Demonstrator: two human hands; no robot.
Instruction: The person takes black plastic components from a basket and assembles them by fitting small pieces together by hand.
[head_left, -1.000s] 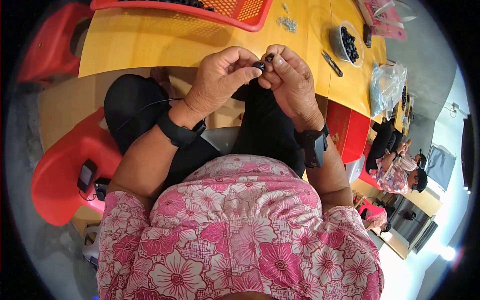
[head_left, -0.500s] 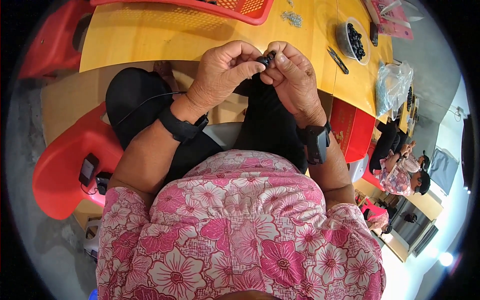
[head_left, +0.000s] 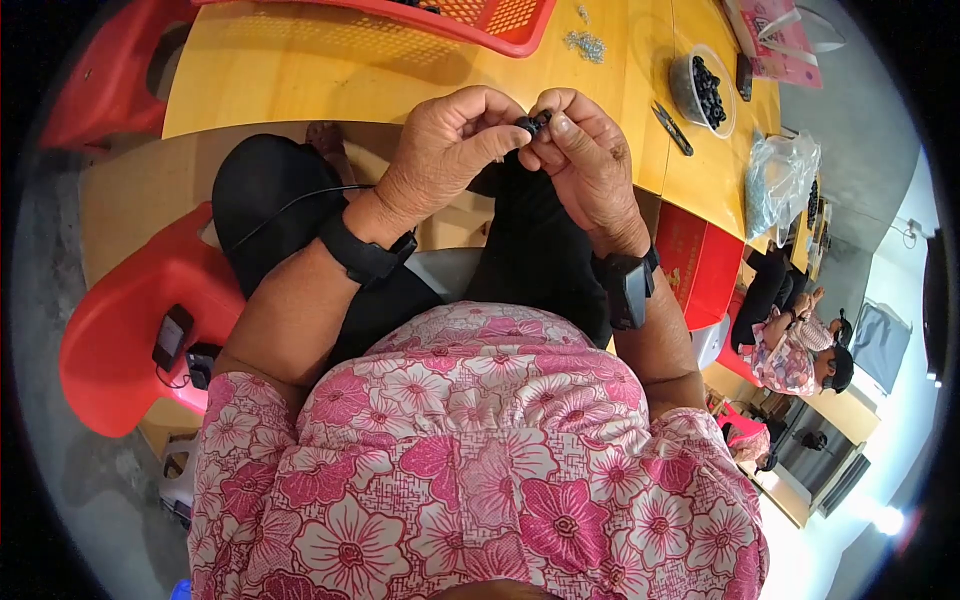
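Black parts (head_left: 527, 125), between left hand (head_left: 446, 143) and right hand (head_left: 588, 160)

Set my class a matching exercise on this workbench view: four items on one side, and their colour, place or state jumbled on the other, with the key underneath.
Column one
A. Left hand and right hand
B. Round tub
C. Perforated tray
D. Slim dark tool

Column two
1. Red, cut off by the picture's top edge
2. Lying on the yellow table, between the right hand and a container
3. Pinching small black parts
4. See-through, with many black pieces inside

Right pairs: A-3, B-4, C-1, D-2
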